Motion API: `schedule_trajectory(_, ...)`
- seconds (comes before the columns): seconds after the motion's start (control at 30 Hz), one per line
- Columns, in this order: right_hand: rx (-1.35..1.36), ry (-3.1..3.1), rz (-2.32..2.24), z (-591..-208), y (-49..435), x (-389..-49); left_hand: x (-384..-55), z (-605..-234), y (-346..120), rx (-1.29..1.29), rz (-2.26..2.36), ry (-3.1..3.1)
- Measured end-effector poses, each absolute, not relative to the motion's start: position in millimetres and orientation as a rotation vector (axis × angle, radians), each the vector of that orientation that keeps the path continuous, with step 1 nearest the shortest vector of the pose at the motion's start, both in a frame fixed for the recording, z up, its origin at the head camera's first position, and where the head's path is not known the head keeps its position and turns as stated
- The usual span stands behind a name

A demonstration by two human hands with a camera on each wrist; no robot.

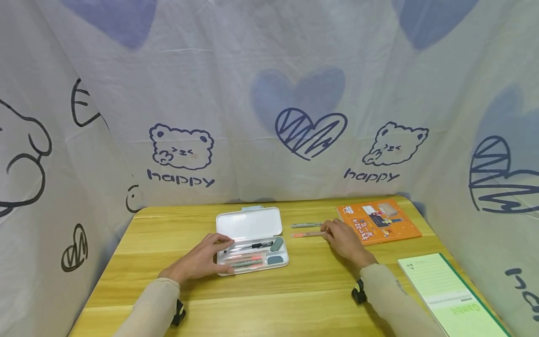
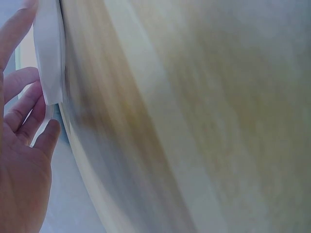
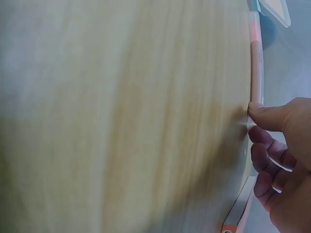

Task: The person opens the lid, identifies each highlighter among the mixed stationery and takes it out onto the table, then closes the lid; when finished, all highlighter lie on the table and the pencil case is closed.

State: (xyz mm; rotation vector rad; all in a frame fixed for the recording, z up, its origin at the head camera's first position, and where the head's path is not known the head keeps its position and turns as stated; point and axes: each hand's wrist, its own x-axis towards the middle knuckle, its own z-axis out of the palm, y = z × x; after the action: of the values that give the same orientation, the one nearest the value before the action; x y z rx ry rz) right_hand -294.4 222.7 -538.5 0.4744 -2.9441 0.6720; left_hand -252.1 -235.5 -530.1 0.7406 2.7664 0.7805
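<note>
A white pencil case (image 1: 249, 224) lies with its lid folded back on the wooden table. My left hand (image 1: 203, 259) grips its left end, thumb at the near edge and fingers at the far side; the left wrist view shows them around the white case end (image 2: 50, 53). Inside are a black pen (image 1: 258, 245), several clear-barrelled pens, a grey-green oval piece (image 1: 276, 244) and a blue-grey block (image 1: 275, 260). To the right, my right hand (image 1: 344, 239) pinches the end of a pink highlighter-like pen (image 1: 306, 234), also seen in the right wrist view (image 3: 256, 68). Just behind it lies a grey pen (image 1: 304, 225).
An orange illustrated book (image 1: 396, 224) lies behind and right of my right hand. A pale green notepad (image 1: 452, 290) is at the table's right edge. White printed cloth (image 1: 236, 154) hangs around the back and sides of the table (image 1: 269, 309).
</note>
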Motion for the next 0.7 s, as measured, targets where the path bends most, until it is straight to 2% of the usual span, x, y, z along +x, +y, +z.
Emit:
schedule_trajectory(0.3,0.431,-2.933,0.777,-527,211,-291,-251,-529,-236,0.735,0.780,2.770)
schedule_trajectory(0.7,0.757,-2.855,0.731,-521,133,-268,-251,-528,-235,0.760,0.771,2.778)
